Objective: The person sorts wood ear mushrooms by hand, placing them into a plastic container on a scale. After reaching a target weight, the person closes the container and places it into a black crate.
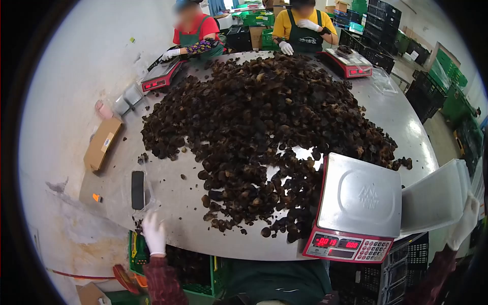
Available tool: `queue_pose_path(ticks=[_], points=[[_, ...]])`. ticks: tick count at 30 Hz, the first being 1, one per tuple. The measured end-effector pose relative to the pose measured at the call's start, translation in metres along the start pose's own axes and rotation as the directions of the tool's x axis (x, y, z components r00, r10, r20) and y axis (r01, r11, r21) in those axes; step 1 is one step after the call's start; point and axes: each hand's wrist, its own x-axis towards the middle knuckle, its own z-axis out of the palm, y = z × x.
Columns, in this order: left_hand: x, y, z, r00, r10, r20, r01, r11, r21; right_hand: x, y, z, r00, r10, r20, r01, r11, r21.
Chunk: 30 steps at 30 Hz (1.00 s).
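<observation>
My left hand (154, 234), in a white glove, is over the table's near left edge, fingers apart, beside a clear plastic piece and a black phone-like object (138, 190). At the far right my right hand (464, 223), also gloved, is at the side of a stack of clear plastic containers (436, 195); its fingers are partly hidden and blurred. Between my hands a red and silver scale (360, 195) stands with a bare plate and lit red digits. A large heap of dark brown, mushroom-like pieces (264, 107) covers the middle of the metal table (173, 203).
Two people in green aprons (206, 30) (305, 34) stand across the table, each near a red scale (161, 76) (351, 65). A cardboard box (103, 144) lies at the left. Green and black crates (427, 94) stand at the right; a green crate (203, 274) is below the near edge.
</observation>
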Motion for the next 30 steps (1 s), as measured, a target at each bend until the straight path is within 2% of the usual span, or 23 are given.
queue_pose_path(ticks=[1,2,3,5,7,9,11,12,13,15,16,17,19,21,23,25,28,29,30], points=[[0.011,0.041,0.002,0.995,0.1,0.017,-0.099,0.994,-0.056,-0.017,-0.013,0.005,1.0,-0.002,0.002,0.002,1.0,0.002],[0.017,0.079,0.008,0.98,0.201,0.011,-0.198,0.973,-0.12,-0.037,-0.02,0.008,0.965,-0.189,0.179,0.198,0.98,-0.031],[0.021,0.115,0.015,0.953,0.302,-0.002,-0.297,0.937,-0.183,-0.057,-0.027,0.011,0.867,-0.353,0.352,0.388,0.921,-0.031],[0.026,0.177,0.031,0.895,0.447,0.013,-0.424,0.857,-0.291,-0.099,-0.04,0.025,0.691,-0.421,0.588,0.548,0.835,-0.046],[0.03,0.221,0.052,0.84,0.541,-0.025,-0.504,0.763,-0.405,-0.146,-0.045,0.051,0.576,-0.511,0.639,0.602,0.793,0.092],[0.036,0.253,0.073,0.791,0.611,-0.02,-0.56,0.713,-0.422,-0.187,-0.043,0.07,0.494,-0.479,0.726,0.584,0.801,0.131],[0.045,0.282,0.089,0.738,0.675,-0.008,-0.622,0.675,-0.397,-0.204,-0.054,0.081,0.335,-0.501,0.798,0.544,0.794,0.27],[0.047,0.291,0.099,0.723,0.69,0.037,-0.637,0.686,-0.351,-0.208,-0.055,0.082,0.324,-0.421,0.847,0.498,0.837,0.226],[0.049,0.295,0.11,0.701,0.695,0.159,-0.642,0.712,-0.282,-0.208,-0.065,0.082,0.323,-0.421,0.848,0.498,0.837,0.227],[0.054,0.298,0.127,0.665,0.71,0.233,-0.657,0.704,-0.27,-0.204,-0.086,0.078,0.55,-0.399,0.733,0.419,0.892,0.171],[0.056,0.299,0.127,0.66,0.715,0.231,-0.661,0.699,-0.274,-0.206,-0.082,0.075,0.619,-0.395,0.679,0.402,0.902,0.157],[0.059,0.296,0.126,0.689,0.709,0.153,-0.625,0.687,-0.371,-0.208,-0.083,0.07,0.623,-0.389,0.679,0.401,0.904,0.149],[0.061,0.291,0.114,0.766,0.642,0.01,-0.538,0.65,-0.537,-0.215,-0.093,0.063,0.707,-0.297,0.642,0.3,0.948,0.107],[0.061,0.285,0.083,0.851,0.525,-0.003,-0.388,0.626,-0.677,-0.229,-0.105,0.069,0.753,-0.335,0.566,0.275,0.942,0.191],[0.054,0.264,0.054,0.909,0.414,-0.052,-0.342,0.668,-0.66,-0.245,-0.115,0.075,0.651,-0.412,0.638,0.343,0.909,0.237],[0.045,0.235,0.015,0.954,0.286,-0.091,-0.284,0.763,-0.581,-0.267,-0.127,0.086,0.492,-0.448,0.747,0.326,0.89,0.319],[0.028,0.147,-0.012,0.982,0.165,-0.091,-0.183,0.954,-0.237,-0.315,-0.13,0.109,0.384,-0.558,0.735,0.263,0.83,0.492],[0.022,0.108,-0.014,0.994,0.098,0.037,-0.096,0.994,-0.053,-0.332,-0.127,0.116,0.346,-0.598,0.723,0.235,0.802,0.55],[0.016,0.09,-0.016,0.998,0.023,0.051,-0.023,1.0,0.01,-0.342,-0.132,0.12,0.282,-0.582,0.763,0.242,0.812,0.531]])
